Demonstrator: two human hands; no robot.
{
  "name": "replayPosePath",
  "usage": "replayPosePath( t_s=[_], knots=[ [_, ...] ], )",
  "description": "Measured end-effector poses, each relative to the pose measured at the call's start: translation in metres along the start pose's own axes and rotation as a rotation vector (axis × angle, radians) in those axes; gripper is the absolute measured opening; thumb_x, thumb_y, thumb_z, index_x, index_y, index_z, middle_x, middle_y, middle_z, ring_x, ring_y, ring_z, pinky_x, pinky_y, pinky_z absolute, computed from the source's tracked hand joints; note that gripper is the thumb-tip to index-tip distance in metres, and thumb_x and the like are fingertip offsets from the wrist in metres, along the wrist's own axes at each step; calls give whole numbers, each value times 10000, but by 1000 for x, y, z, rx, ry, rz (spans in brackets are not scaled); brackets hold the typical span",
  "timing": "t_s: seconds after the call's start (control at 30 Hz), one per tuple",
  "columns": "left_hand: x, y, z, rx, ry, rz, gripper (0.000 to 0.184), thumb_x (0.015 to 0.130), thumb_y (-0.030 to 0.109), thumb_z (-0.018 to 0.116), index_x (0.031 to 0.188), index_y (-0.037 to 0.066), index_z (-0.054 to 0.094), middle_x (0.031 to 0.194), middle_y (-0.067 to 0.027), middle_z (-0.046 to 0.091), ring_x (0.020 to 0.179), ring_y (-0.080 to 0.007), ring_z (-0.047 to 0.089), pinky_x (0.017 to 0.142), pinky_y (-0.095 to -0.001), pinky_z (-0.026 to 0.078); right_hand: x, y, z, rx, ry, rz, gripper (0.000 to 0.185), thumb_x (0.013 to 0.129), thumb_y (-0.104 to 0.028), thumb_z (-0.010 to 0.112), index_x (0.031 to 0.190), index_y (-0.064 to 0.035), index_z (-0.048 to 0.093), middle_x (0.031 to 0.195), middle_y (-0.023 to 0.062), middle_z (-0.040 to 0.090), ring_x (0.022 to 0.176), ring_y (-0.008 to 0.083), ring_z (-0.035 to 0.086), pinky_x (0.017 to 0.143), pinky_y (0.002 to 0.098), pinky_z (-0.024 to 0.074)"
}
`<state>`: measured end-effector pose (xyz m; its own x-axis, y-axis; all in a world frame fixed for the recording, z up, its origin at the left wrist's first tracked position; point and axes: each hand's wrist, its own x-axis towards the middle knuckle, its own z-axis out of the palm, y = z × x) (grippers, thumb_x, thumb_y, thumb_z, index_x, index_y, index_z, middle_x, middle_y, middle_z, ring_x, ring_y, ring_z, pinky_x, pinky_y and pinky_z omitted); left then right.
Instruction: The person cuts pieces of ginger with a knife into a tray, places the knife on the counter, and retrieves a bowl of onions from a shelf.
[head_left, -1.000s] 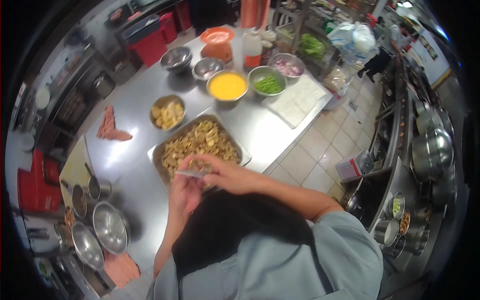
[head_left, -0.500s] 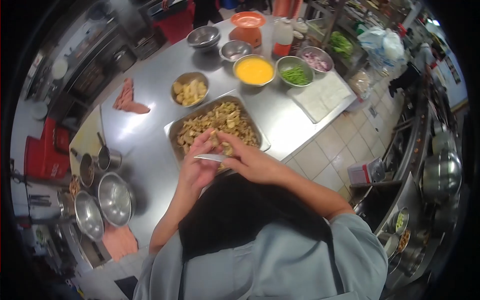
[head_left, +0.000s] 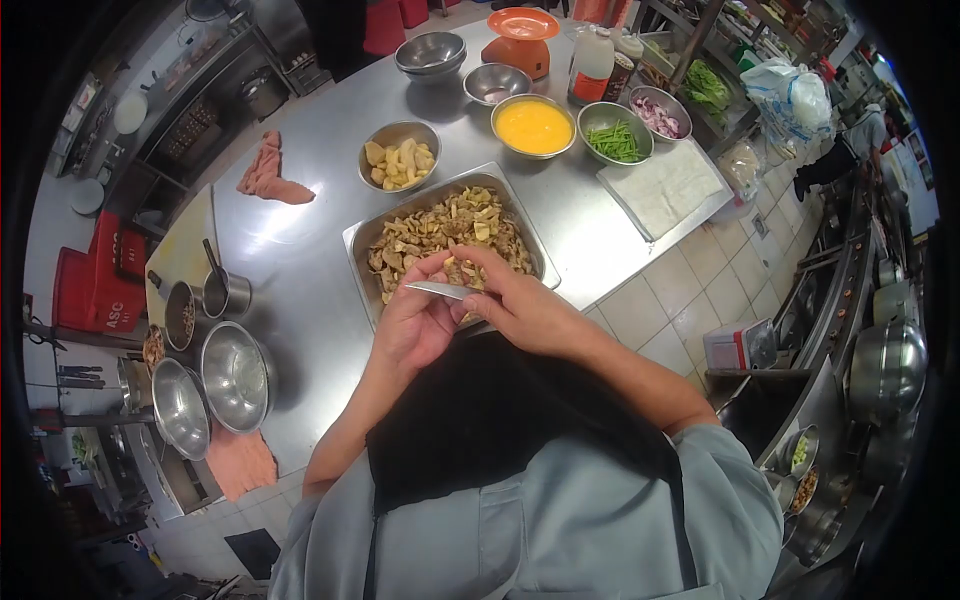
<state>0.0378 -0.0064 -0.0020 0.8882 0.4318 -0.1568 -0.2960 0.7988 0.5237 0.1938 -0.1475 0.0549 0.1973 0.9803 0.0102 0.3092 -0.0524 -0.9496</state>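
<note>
Over the near side of a metal tray (head_left: 542,262) of chopped brown pieces (head_left: 440,235), both my hands meet. My right hand (head_left: 520,305) is closed on a small knife (head_left: 438,290), whose blade points left across my left palm. My left hand (head_left: 415,325) has its fingers curled, with the fingertips close to those of my right hand; a small pale piece seems to be between them, mostly hidden. Behind the tray stands a bowl of yellowish peeled pieces (head_left: 400,160).
Farther back are bowls of yellow liquid (head_left: 534,127), green pieces (head_left: 615,140) and chopped onion (head_left: 660,115), plus an orange scale (head_left: 520,45). A white cloth (head_left: 663,190) lies right, steel bowls (head_left: 235,375) stand left. A person (head_left: 865,135) is far right.
The view has shifted, so the table and tray appear farther right. The piece visible at my fingertips half a second ago is now mostly hidden. The knife stays in my right hand.
</note>
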Motion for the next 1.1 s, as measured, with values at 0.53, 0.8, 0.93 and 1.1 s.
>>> replayPosePath(
  t_s=[0.53, 0.8, 0.93, 1.1],
  knots=[
    [-11, 3, 12, 35, 66, 30, 320, 1053, 64, 524, 1368, 17, 560, 1062, -45, 657, 919, -188, 687, 894, -373, 595, 2, 8, 2, 121, -61, -29, 473, 1053, -74, 568, 1501, -72, 415, 1119, 136, 663, 964, 178, 679, 866, 359, 524],
    [-17, 12, 19, -55, 82, -103, 346, 1037, 55, 519, 1374, -7, 565, 1035, -96, 695, 841, -181, 690, 794, -313, 577, 1, 7, 0, -61, 2, -49, 419, 1036, -92, 596, 1445, -97, 504, 1177, 171, 665, 1023, 313, 699, 906, 422, 530],
    [-20, 10, 21, 2, 136, -98, 350, 1039, 69, 519, 1377, -15, 554, 1030, -104, 695, 839, -178, 687, 789, -308, 572, 0, 6, -1, -76, 3, -13, 396, 1033, -100, 596, 1424, -107, 530, 1190, 186, 658, 1039, 363, 689, 908, 440, 531],
    [-23, 9, 25, 56, 87, -153, 343, 1051, 74, 519, 1387, 8, 548, 1044, -112, 699, 861, -179, 688, 805, -316, 568, 3, 24, -4, -93, 73, -12, 356, 1049, -122, 573, 1403, -100, 541, 1187, 177, 671, 1020, 330, 689, 892, 419, 529]
  ],
)
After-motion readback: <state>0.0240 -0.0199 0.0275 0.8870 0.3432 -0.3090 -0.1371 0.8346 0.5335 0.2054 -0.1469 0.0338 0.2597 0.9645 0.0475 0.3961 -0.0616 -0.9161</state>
